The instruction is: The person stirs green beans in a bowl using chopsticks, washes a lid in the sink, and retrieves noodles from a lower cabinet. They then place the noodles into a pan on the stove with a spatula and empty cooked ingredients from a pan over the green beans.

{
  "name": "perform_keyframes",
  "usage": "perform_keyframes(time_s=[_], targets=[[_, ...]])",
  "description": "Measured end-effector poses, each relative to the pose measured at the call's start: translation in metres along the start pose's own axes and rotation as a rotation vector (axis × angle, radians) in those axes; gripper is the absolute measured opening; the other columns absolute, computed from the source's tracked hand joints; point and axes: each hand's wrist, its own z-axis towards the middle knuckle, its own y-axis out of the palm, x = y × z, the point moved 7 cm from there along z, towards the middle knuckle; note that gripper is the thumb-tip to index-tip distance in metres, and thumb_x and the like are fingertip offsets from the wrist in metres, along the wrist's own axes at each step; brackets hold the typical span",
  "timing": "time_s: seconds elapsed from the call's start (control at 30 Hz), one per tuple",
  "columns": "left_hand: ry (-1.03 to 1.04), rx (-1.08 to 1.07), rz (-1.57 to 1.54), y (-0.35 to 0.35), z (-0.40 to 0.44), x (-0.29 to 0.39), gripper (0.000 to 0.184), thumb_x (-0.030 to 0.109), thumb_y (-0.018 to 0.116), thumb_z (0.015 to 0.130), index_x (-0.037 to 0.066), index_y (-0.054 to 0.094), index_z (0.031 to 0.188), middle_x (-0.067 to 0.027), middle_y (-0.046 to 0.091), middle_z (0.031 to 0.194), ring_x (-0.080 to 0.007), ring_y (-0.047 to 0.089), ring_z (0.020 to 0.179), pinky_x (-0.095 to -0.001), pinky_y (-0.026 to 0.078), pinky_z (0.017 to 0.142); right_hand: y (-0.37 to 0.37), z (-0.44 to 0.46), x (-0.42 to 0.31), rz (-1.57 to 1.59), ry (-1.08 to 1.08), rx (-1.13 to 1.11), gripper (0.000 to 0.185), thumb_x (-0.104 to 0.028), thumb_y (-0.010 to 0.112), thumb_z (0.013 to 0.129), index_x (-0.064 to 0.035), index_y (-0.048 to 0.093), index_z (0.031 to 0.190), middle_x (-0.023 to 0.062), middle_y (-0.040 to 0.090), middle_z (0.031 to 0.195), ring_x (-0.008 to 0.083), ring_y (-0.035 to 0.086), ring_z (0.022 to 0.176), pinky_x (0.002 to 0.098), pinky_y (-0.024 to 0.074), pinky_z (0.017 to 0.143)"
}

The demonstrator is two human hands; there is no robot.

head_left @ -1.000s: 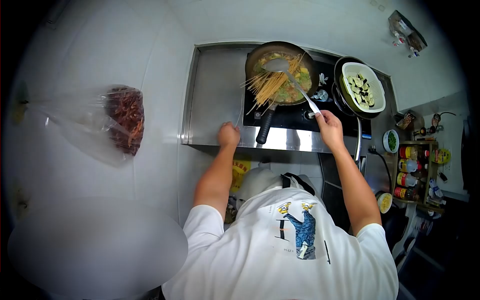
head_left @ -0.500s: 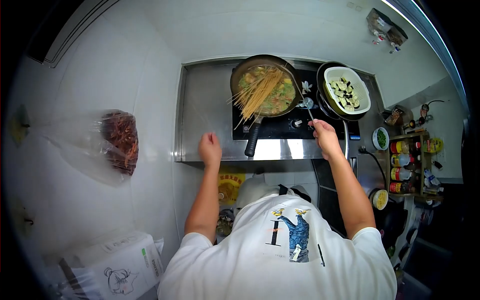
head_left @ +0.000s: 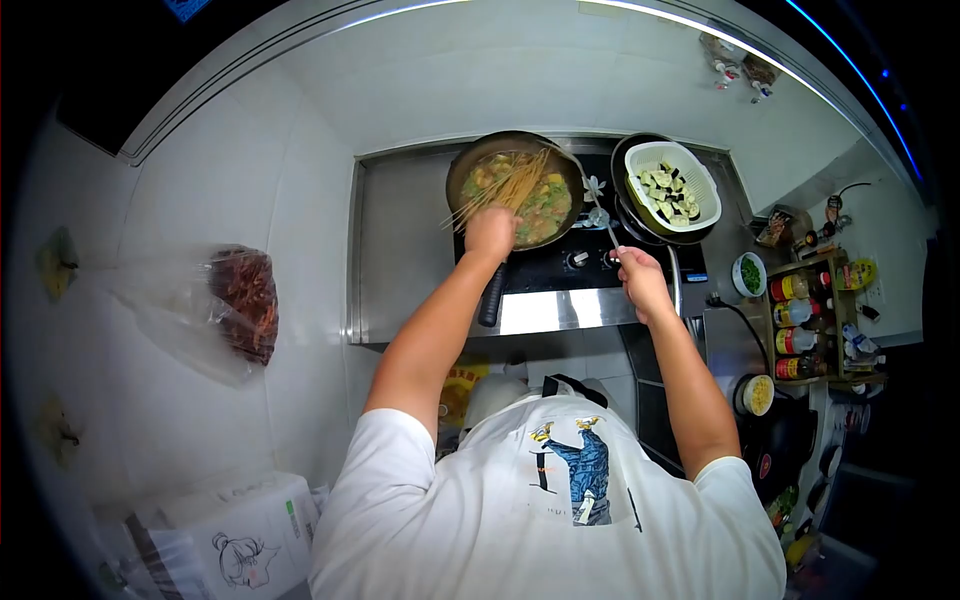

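Observation:
My left hand (head_left: pixel 491 232) is closed at the lower ends of the long dry noodles (head_left: pixel 518 180), over the near edge of the frying pan (head_left: pixel 453 180). Its fingertips are partly hidden. The noodles lie slanted across a brothy mix (head_left: pixel 552 205) with green and yellow pieces, and some ends stick out past the left rim. Between the fingers of my right hand (head_left: pixel 642 277) is the thin metal handle of a long-handled cooking utensil (head_left: pixel 606 220). It reaches up to the pan's right rim; I cannot make out its head. The pan's black handle (head_left: pixel 492 297) points toward me.
Right of the pan, a white basket (head_left: pixel 708 205) of cut eggplant sits on a dark pan (head_left: pixel 640 228). A bowl of chopped greens (head_left: pixel 749 275), a bowl of yellow bits (head_left: pixel 757 395) and a bottle rack (head_left: pixel 800 315) stand farther right. A plastic bag (head_left: pixel 245 305) hangs left.
My left hand has moved up and right from the counter's front edge to the noodles in the pan. My right hand still holds the utensil. The whole view has shifted slightly.

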Motion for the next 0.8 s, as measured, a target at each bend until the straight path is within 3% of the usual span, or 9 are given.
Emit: perform_keyframes(time_s=[0.07,0.13,0.2,0.23,0.3,0.37,0.47,0.57,0.8], targets=[[-0.042,0.032,-0.017,-0.021,-0.009,0.007,0.02,0.021,0.062,0.084,0.002,0.068,0.081,-0.0165,0.063,0.085,-0.0373,0.06,0.076,-0.0456,0.048,0.069,-0.002,0.002,-0.001,-0.039,-0.033,0.001,0.023,-0.03,0.052,0.095,-0.01,0.063,0.092,-0.0065,0.043,0.06,0.0027,0.031,0.046,0.0202,0.0229,0.042],[-0.055,0.299,-0.263,-0.057,-0.03,0.007,0.018,0.019,0.059,0.087,0.004,0.069,0.084,-0.0141,0.062,0.085,-0.0338,0.061,0.078,-0.0437,0.048,0.068,-0.004,0.006,0.003,-0.077,-0.065,0.002,0.023,-0.029,0.053,0.095,-0.0088,0.063,0.091,-0.0064,0.044,0.061,0.0029,0.034,0.048,0.0206,0.0254,0.043],[-0.142,0.329,-0.366,-0.061,-0.052,-0.011,0.018,0.018,0.059,0.088,0.003,0.068,0.086,-0.0134,0.062,0.083,-0.0325,0.061,0.077,-0.0421,0.048,0.068,-0.005,0.013,0.001,-0.419,-0.258,-0.021,0.029,-0.028,0.055,0.092,-0.0018,0.065,0.097,0.0074,0.061,0.073,0.0186,0.058,0.067,0.031,0.0452,0.062],[-0.235,0.359,-0.47,-0.058,-0.065,-0.026,0.018,0.018,0.059,0.088,0.002,0.067,0.087,-0.0127,0.061,0.081,-0.0311,0.061,0.076,-0.0404,0.047,0.067,-0.001,0.011,0.0,-0.423,-0.255,-0.022,0.029,-0.028,0.055,0.092,-0.0018,0.065,0.097,0.0074,0.061,0.073,0.0186,0.058,0.067,0.031,0.0452,0.062],[-0.292,0.564,-0.548,-0.057,-0.09,-0.049,0.018,0.018,0.06,0.089,0.001,0.067,0.088,-0.0123,0.061,0.078,-0.029,0.06,0.072,-0.0373,0.047,0.065,0.01,0.002,-0.018,-0.844,-0.468,0.144,0.032,-0.031,0.053,0.091,-0.003,0.065,0.103,0.0155,0.067,0.089,0.0306,0.064,0.085,0.0383,0.0492,0.077],[-0.469,0.482,-0.521,-0.056,-0.111,-0.066,0.021,0.02,0.06,0.09,-0.001,0.065,0.088,-0.0126,0.06,0.077,-0.0252,0.058,0.066,-0.0338,0.046,0.063,0.016,0.007,-0.015,-0.899,-0.417,0.137,0.032,-0.031,0.054,0.091,-0.0049,0.066,0.105,0.016,0.067,0.093,0.0315,0.064,0.089,0.0381,0.0492,0.079],[-0.495,0.46,-0.547,-0.048,-0.144,-0.084,0.022,0.02,0.061,0.09,-0.001,0.065,0.088,-0.0124,0.059,0.076,-0.0235,0.057,0.065,-0.0325,0.046,0.063,0.017,0.018,0.002,-1.025,-0.277,0.133,0.033,-0.033,0.054,0.09,-0.0088,0.068,0.108,0.0162,0.067,0.102,0.0329,0.063,0.098,0.0381,0.0492,0.086],[-0.515,0.425,-0.526,-0.045,-0.173,-0.095,0.023,0.021,0.06,0.091,-0.002,0.064,0.089,-0.0118,0.059,0.075,-0.0213,0.056,0.064,-0.0314,0.046,0.062,0.016,0.025,-0.002,-1.047,-0.337,0.136,0.033,-0.034,0.055,0.09,-0.0082,0.068,0.106,0.0157,0.067,0.1,0.0334,0.063,0.098,0.038,0.0491,0.086],[-0.74,0.388,-0.571,-0.035,-0.229,-0.115,0.026,0.024,0.059,0.091,-0.002,0.064,0.09,-0.0107,0.061,0.072,-0.0189,0.058,0.065,-0.0303,0.046,0.063,0.001,0.008,-0.056,-0.999,-0.21,-0.049,0.036,-0.032,0.05,0.092,-0.0068,0.063,0.114,0.0175,0.066,0.102,0.0336,0.061,0.1,0.0382,0.0461,0.087]])
